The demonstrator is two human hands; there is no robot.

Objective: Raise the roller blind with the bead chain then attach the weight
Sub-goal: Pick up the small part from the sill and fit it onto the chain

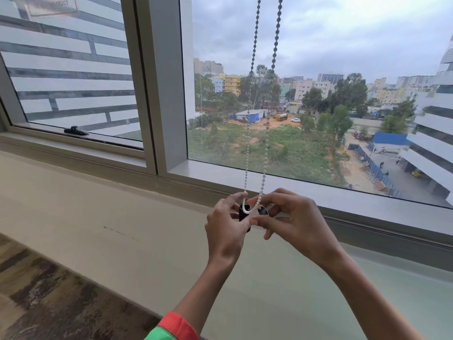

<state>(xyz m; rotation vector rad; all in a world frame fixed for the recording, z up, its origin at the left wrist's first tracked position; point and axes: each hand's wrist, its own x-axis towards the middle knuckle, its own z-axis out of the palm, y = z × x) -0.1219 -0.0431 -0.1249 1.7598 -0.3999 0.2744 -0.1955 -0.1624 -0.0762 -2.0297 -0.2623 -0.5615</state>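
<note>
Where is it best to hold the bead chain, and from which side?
Hold the bead chain at the bottom of its loop, one strand per hand, coming from below, left hand and right hand. The loop hangs freely there, beside the black weight.

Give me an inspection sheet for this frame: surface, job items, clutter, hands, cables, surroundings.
Surface: pale sill under the window, bare apart from faint marks.
Job items: bead chain hangs in two strands in front of the glass, its bottom loop at the hands; dark weight sits at that loop, mostly hidden by fingers. Blind not in view.
Clutter: nothing seen.
Hands: left hand holds the weight; right hand pinches the chain loop beside it. Whether the weight is clipped on cannot be told.
Cables: nothing seen apart from the chain.
Surroundings: window frame, black latch on the left pane, buildings and trees outside, patterned floor lower left.
</note>
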